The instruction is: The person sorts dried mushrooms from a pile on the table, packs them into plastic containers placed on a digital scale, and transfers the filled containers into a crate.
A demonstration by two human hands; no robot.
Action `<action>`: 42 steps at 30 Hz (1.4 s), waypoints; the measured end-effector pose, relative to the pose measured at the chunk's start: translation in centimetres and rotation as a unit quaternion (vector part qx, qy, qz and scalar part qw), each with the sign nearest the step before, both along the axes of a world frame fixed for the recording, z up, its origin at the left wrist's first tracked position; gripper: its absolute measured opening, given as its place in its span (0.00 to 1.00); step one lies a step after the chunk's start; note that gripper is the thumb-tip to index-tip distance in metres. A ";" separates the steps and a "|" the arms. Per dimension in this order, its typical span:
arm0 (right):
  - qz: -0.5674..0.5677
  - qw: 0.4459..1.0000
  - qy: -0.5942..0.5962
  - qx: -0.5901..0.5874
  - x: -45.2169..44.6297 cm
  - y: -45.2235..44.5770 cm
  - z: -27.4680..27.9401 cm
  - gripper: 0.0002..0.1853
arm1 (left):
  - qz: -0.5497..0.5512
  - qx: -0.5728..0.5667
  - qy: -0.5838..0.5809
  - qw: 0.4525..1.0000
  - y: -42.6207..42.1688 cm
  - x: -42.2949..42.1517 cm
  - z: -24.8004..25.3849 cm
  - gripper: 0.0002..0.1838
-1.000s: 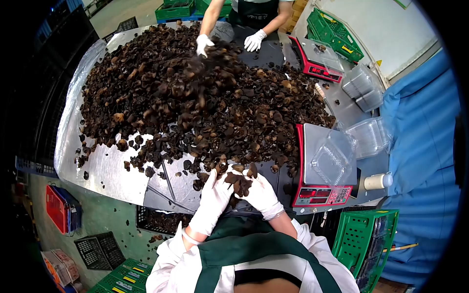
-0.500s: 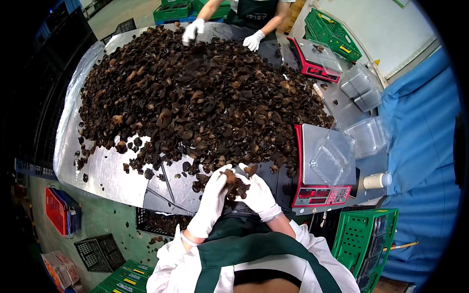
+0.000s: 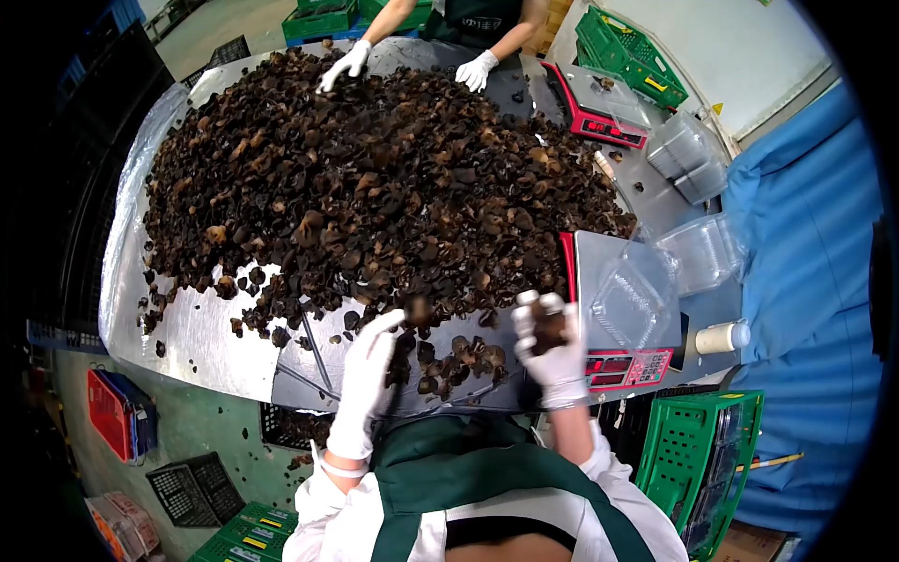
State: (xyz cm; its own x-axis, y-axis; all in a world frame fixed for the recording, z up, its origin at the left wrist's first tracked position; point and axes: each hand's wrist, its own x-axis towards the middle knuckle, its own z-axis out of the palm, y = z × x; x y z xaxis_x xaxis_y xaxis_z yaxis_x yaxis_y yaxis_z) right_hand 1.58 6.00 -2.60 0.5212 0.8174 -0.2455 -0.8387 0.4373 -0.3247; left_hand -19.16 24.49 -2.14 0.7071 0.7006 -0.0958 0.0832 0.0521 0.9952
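Note:
My right hand (image 3: 551, 351), in a white glove, is closed around dark wood ear mushrooms (image 3: 551, 328) just left of the near scale. Further left, my gloved left hand (image 3: 368, 361) reaches over the near edge of the heap with its fingers stretched out. Beside its fingertips is a smeared brown mushroom piece (image 3: 418, 309); whether they touch I cannot make out. Between my hands, a small cluster of wood ears (image 3: 459, 365) lies on the metal table (image 3: 215, 328). The big heap of wood ears (image 3: 375, 187) spreads beyond both hands.
The near red scale (image 3: 626, 367) carries a clear plastic box (image 3: 629, 304). Beyond stand another red scale (image 3: 609, 126) and stacked clear boxes (image 3: 688, 155). A co-worker's gloved hands (image 3: 346, 66) are at the heap's far side. Green crates (image 3: 688, 450) stand at lower right.
My hands have parted: the left moved left, the right moved right towards the scale with wood ears in it. A cluster now shows between them. The co-worker's one hand shifted left.

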 end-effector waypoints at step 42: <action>0.065 0.893 -0.304 -0.324 1.8 -2.2 -7.1 0.09 | -0.024 -0.207 0.080 0.975 -0.4 -1.3 -6.7 0.12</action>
State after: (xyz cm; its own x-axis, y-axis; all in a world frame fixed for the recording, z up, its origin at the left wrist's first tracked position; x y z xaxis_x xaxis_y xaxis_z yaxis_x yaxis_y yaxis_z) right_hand 3.34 3.79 -9.72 0.6298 0.6700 -0.3931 -0.4508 -0.0968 -0.8873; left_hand -20.48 24.05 -8.88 0.6911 0.5450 -0.4748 0.2471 0.4392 0.8638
